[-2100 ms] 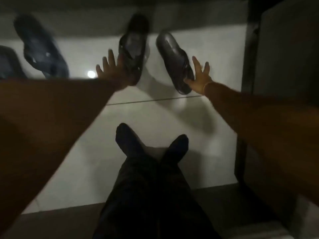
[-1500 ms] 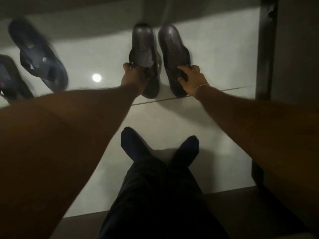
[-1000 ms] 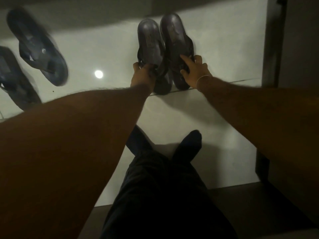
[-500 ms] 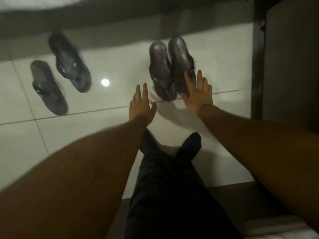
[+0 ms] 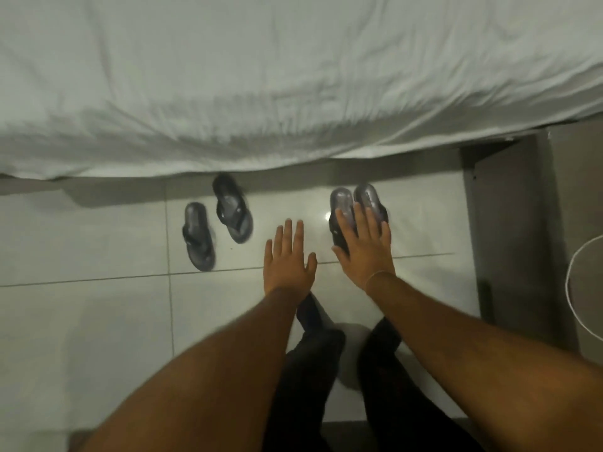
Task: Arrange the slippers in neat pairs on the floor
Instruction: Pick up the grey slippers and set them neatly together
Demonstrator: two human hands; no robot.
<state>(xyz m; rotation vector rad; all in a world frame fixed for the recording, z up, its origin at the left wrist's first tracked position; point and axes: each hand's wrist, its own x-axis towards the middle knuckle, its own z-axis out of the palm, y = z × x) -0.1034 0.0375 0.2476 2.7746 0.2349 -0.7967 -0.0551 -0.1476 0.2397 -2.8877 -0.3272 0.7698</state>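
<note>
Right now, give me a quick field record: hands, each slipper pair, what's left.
left hand: open, fingers spread, above bare floor tile, holding nothing
right hand: open, flat over heel end of right pair
right pair: side by side, touching, toes toward bed sheet
flip-flops: apart, staggered, angled
remaining: align the flip-flops
</note>
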